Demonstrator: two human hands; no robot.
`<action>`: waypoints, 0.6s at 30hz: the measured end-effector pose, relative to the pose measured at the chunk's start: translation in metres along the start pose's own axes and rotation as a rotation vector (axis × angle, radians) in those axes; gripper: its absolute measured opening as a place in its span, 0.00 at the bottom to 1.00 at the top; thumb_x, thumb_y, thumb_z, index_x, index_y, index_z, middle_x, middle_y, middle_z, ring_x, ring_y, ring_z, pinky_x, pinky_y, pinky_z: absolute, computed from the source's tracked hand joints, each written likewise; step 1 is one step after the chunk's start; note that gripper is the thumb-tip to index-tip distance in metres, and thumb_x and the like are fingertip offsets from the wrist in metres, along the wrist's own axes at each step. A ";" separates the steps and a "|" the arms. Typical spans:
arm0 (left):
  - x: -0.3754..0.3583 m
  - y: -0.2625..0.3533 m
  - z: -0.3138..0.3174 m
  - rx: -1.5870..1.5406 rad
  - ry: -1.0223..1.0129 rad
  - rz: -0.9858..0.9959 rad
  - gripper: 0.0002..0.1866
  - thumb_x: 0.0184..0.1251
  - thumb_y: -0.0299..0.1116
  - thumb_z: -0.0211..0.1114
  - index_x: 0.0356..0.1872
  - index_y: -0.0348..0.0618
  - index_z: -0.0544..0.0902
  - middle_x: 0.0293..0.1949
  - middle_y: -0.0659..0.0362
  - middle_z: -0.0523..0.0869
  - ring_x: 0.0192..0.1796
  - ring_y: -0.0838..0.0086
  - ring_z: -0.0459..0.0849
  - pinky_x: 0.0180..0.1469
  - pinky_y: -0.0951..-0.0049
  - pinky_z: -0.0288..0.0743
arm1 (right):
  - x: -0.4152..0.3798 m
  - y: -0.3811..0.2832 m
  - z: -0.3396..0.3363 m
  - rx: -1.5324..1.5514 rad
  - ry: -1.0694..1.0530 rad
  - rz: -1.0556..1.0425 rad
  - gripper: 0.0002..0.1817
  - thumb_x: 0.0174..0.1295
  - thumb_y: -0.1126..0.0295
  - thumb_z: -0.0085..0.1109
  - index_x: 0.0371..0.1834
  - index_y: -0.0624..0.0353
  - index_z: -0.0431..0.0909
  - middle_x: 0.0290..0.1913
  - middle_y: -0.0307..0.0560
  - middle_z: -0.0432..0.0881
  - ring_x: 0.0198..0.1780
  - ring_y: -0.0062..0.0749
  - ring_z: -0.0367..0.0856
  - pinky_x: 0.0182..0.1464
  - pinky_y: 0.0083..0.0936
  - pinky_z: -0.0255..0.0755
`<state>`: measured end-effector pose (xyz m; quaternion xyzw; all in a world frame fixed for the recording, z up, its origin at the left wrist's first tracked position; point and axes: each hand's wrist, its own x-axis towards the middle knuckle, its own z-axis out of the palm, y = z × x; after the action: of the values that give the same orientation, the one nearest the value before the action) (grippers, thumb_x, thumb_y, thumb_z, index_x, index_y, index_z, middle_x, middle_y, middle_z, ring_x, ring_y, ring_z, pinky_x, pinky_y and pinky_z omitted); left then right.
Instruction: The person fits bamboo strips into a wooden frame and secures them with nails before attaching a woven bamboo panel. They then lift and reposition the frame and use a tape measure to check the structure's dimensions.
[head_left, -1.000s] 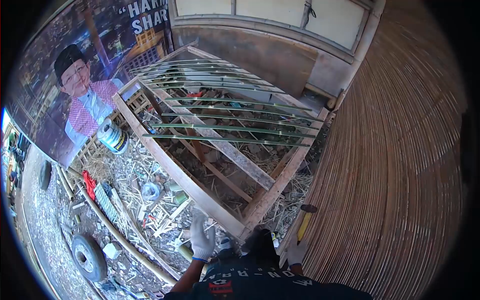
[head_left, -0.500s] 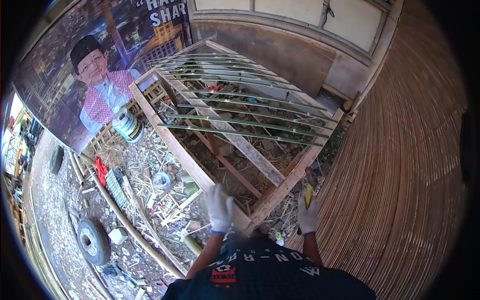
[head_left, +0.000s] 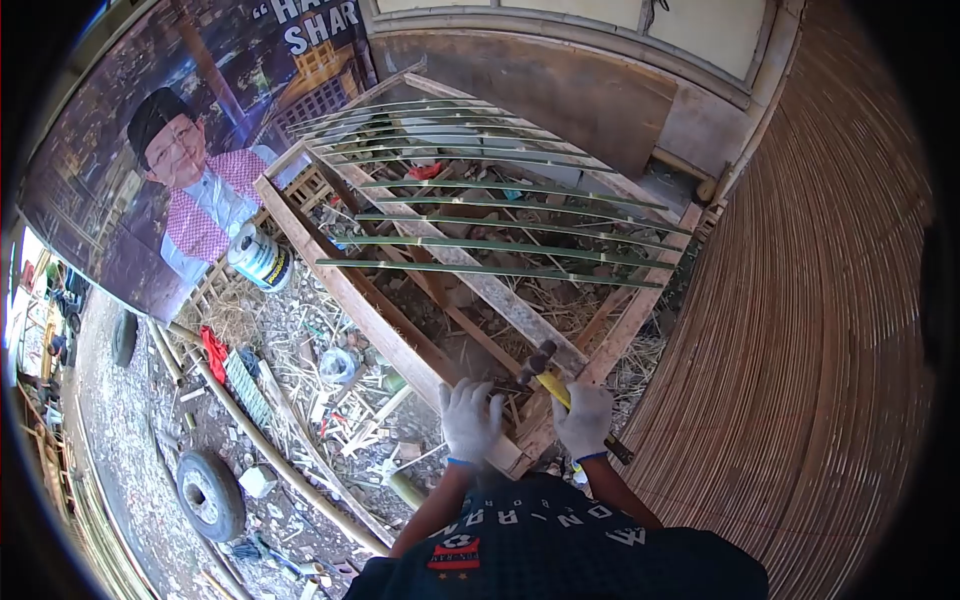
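My right hand [head_left: 583, 420], in a white work glove, is closed around the handle of a hammer [head_left: 552, 383]. The handle has a yellow section, and the dark head sits over the frame's near corner. My left hand [head_left: 472, 424], also gloved, rests at the near end of a wooden beam [head_left: 385, 325], fingers stretched forward and thumb apart. Its fingertips point into the wooden frame, left of the hammer head. Across this frame lie several green bamboo strips [head_left: 490, 272], roughly side by side. Nothing shows between the left fingers.
A woven bamboo surface [head_left: 780, 300] rises on the right. On the littered ground to the left are a tire [head_left: 210, 495], long bamboo poles [head_left: 275, 450] and a red cloth [head_left: 213, 352]. A paint bucket [head_left: 260, 258] stands before a printed banner [head_left: 90, 190].
My right hand has brought the hammer leftward and inward over the frame's near corner. My left hand has shifted right along the beam, closer to the hammer. The view has tilted slightly.
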<state>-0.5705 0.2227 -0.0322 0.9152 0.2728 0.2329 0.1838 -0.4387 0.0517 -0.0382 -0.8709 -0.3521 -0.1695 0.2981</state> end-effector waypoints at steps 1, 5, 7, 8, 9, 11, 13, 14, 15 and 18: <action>0.000 0.000 0.000 0.001 -0.015 -0.003 0.14 0.71 0.41 0.68 0.50 0.46 0.88 0.51 0.56 0.90 0.65 0.58 0.81 0.79 0.40 0.58 | -0.002 -0.001 0.000 -0.044 -0.011 0.007 0.12 0.57 0.64 0.74 0.36 0.53 0.79 0.31 0.47 0.81 0.37 0.49 0.82 0.47 0.47 0.71; -0.002 -0.003 -0.002 -0.039 -0.044 0.013 0.13 0.71 0.42 0.67 0.49 0.47 0.89 0.49 0.60 0.91 0.65 0.61 0.81 0.79 0.36 0.56 | -0.001 -0.013 0.000 -0.139 -0.043 0.098 0.13 0.56 0.65 0.74 0.37 0.53 0.79 0.33 0.47 0.82 0.40 0.50 0.82 0.49 0.46 0.71; -0.005 -0.013 0.006 -0.042 -0.086 0.078 0.13 0.70 0.42 0.68 0.48 0.48 0.89 0.49 0.62 0.91 0.65 0.62 0.81 0.78 0.31 0.55 | -0.002 -0.014 0.002 -0.182 -0.051 0.107 0.13 0.55 0.64 0.74 0.37 0.53 0.79 0.34 0.48 0.82 0.41 0.49 0.83 0.51 0.46 0.71; -0.003 -0.013 0.005 -0.048 -0.107 0.087 0.13 0.70 0.42 0.68 0.48 0.48 0.89 0.49 0.62 0.91 0.65 0.62 0.81 0.77 0.30 0.55 | -0.001 -0.015 0.002 -0.205 -0.056 0.110 0.13 0.54 0.64 0.74 0.37 0.53 0.79 0.35 0.48 0.83 0.42 0.49 0.83 0.51 0.46 0.71; -0.003 -0.013 0.004 -0.054 -0.128 0.094 0.13 0.70 0.43 0.68 0.48 0.48 0.89 0.49 0.62 0.91 0.65 0.62 0.81 0.77 0.30 0.54 | -0.001 -0.015 0.002 -0.214 -0.071 0.123 0.13 0.54 0.64 0.74 0.38 0.54 0.79 0.35 0.49 0.83 0.42 0.50 0.83 0.52 0.46 0.71; -0.002 -0.015 -0.001 -0.052 -0.169 0.163 0.13 0.68 0.43 0.68 0.46 0.48 0.89 0.48 0.61 0.91 0.64 0.61 0.81 0.77 0.28 0.52 | 0.000 -0.020 0.003 -0.226 -0.102 0.150 0.14 0.54 0.65 0.73 0.39 0.55 0.80 0.36 0.51 0.83 0.43 0.52 0.82 0.53 0.46 0.71; 0.000 -0.019 -0.009 -0.083 -0.223 0.187 0.14 0.69 0.44 0.68 0.45 0.47 0.89 0.47 0.59 0.91 0.63 0.61 0.81 0.77 0.29 0.52 | 0.002 -0.022 0.005 -0.267 -0.135 0.188 0.14 0.53 0.65 0.73 0.39 0.55 0.80 0.37 0.51 0.83 0.44 0.51 0.83 0.53 0.46 0.72; 0.003 -0.019 -0.014 -0.100 -0.250 0.202 0.14 0.69 0.44 0.68 0.45 0.46 0.89 0.47 0.59 0.91 0.62 0.60 0.82 0.77 0.30 0.53 | 0.003 -0.024 0.005 -0.288 -0.149 0.208 0.14 0.53 0.65 0.73 0.39 0.55 0.80 0.37 0.51 0.84 0.44 0.51 0.83 0.54 0.45 0.72; 0.005 -0.024 -0.016 -0.124 -0.264 0.260 0.13 0.68 0.43 0.69 0.43 0.45 0.88 0.45 0.56 0.90 0.59 0.59 0.82 0.76 0.32 0.55 | 0.005 -0.025 0.005 -0.307 -0.150 0.221 0.14 0.53 0.65 0.73 0.39 0.55 0.80 0.37 0.51 0.84 0.45 0.50 0.83 0.54 0.45 0.72; 0.017 -0.046 -0.021 -0.266 -0.403 0.364 0.12 0.68 0.42 0.69 0.42 0.45 0.87 0.43 0.56 0.88 0.56 0.58 0.82 0.76 0.35 0.56 | 0.007 -0.033 0.004 -0.325 -0.144 0.260 0.14 0.53 0.65 0.73 0.40 0.54 0.81 0.38 0.50 0.85 0.45 0.50 0.84 0.55 0.45 0.72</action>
<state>-0.5881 0.2733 -0.0308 0.9447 0.0296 0.1091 0.3078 -0.4576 0.0770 -0.0245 -0.9554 -0.2253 -0.1215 0.1475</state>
